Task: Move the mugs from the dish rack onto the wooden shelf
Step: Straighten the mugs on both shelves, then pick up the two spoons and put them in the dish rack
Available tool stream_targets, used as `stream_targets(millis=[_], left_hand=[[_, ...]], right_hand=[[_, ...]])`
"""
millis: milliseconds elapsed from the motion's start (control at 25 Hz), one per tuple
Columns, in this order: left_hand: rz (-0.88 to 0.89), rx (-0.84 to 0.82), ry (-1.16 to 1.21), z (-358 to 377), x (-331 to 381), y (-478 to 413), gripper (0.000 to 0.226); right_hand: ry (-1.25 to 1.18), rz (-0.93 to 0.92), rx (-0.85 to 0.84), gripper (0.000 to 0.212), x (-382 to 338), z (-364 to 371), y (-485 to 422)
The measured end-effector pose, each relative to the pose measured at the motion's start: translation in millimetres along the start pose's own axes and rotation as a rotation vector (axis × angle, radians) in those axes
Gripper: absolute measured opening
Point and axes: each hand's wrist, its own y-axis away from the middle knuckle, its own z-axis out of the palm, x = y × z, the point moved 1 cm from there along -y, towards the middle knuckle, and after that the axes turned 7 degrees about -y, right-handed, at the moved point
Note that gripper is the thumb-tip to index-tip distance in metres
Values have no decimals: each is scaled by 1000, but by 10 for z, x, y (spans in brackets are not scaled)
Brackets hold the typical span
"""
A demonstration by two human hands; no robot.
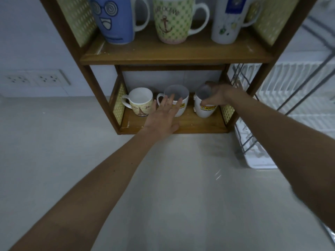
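Fingers (208, 102) around right mug (205, 105)

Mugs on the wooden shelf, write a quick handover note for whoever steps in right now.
Right hand: wrapped around the right-hand white mug with a yellow label, standing on the bottom board of the brown wooden shelf; not yet released.
Left hand: open, fingers spread in front of the middle white mug with a yellow label; holds nothing.
Done: six mugs stand on the shelf, three per level.
Left: release the mug; check the wire dish rack at right, where no mugs show in the part in view.
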Motion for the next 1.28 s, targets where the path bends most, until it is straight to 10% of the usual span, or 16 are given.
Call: stream_targets(millis=[320, 760, 960, 1280], left_hand=[[-85, -17, 246, -7, 698, 805, 69], [118, 188, 530, -24, 3080, 1367, 34], [190, 65, 394, 48, 4017, 1274, 45], [-89, -35, 184, 152, 4051, 1130, 35]], right_hand=[[-500, -254, 455, 67, 8, 947, 1556], [-427, -174, 701, 37, 2130, 1359, 2919], [-317, 187, 466, 31, 3052, 1337, 3036], [-343, 149, 326, 23, 3222, 1324, 2935]])
